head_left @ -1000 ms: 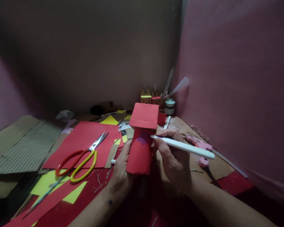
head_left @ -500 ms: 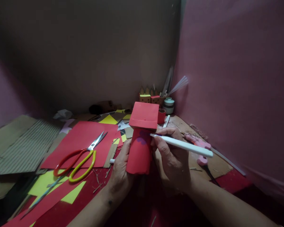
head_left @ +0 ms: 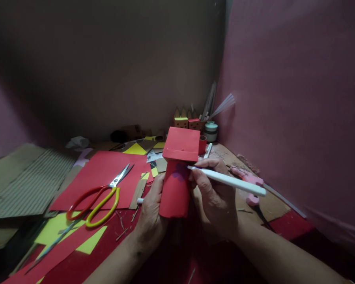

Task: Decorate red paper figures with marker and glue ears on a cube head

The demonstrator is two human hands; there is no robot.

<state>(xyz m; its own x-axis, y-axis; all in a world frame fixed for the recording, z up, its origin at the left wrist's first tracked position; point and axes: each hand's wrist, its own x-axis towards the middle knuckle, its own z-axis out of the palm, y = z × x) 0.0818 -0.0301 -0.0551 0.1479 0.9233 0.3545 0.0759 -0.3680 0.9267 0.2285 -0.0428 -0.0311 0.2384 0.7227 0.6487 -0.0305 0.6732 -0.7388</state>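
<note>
My left hand (head_left: 152, 207) is wrapped round the left side of a red paper tube (head_left: 174, 199), which has a flat red square top (head_left: 182, 144). Between the thumb and fingers of my right hand (head_left: 217, 193) is a white marker pen (head_left: 233, 183). Its tip meets the tube just under the square top, beside a purple flower-like drawing (head_left: 180, 172). A white pen cap (head_left: 140, 201) pokes out next to my left hand. Some of my right fingers are hidden behind the tube's edge.
Scissors (head_left: 115, 181) with red and yellow handles lie on a red sheet (head_left: 100, 169) at left. Corrugated cardboard (head_left: 26, 181) and a pencil (head_left: 51, 246) are further left. A pink glue gun (head_left: 250, 181) lies right; a lidded jar (head_left: 211, 131) and small cardboard houses (head_left: 182, 123) stand behind.
The red tube has shifted and turned slightly to the right in my left hand. The marker tip stays at the purple drawing, with my right hand almost still.
</note>
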